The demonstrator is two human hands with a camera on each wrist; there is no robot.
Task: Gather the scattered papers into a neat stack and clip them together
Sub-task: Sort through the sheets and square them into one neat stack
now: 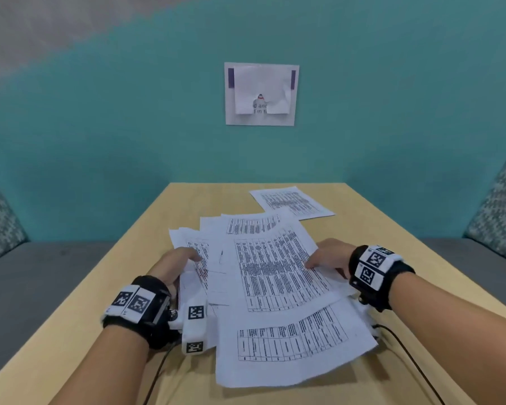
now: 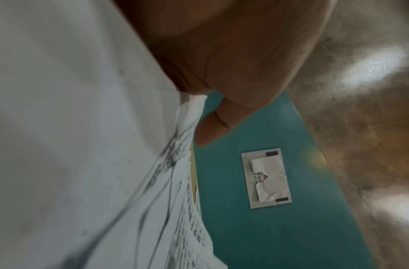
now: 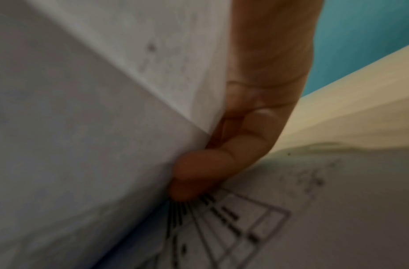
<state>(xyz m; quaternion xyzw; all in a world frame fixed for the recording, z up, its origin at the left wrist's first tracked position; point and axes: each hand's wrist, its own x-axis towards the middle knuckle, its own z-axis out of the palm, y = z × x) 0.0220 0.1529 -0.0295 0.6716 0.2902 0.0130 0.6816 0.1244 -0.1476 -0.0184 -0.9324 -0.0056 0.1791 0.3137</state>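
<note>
Head camera first: a loose, fanned pile of white printed sheets with black tables sits on the light wooden tabletop, held from both sides. The person's left hand grips the pile's left edge, thumb on top of the sheets and the other fingers hidden beneath. The right hand holds the right edge, thumb lying on the top sheet, fingers tucked under the paper. Edges of the pile are uneven, with sheets jutting out at several angles. One more white printed sheet lies alone farther back on the table, its near corner just beside or under the pile; I cannot tell which.

Left wrist camera shows the thumb against the stack's edge, paper filling the left side. Right wrist camera, blurred, shows curled fingers pressed between two sheets.

A white notice with a torn paper flap hangs on the teal wall behind. Black wrist straps with square markers sit on both forearms.
</note>
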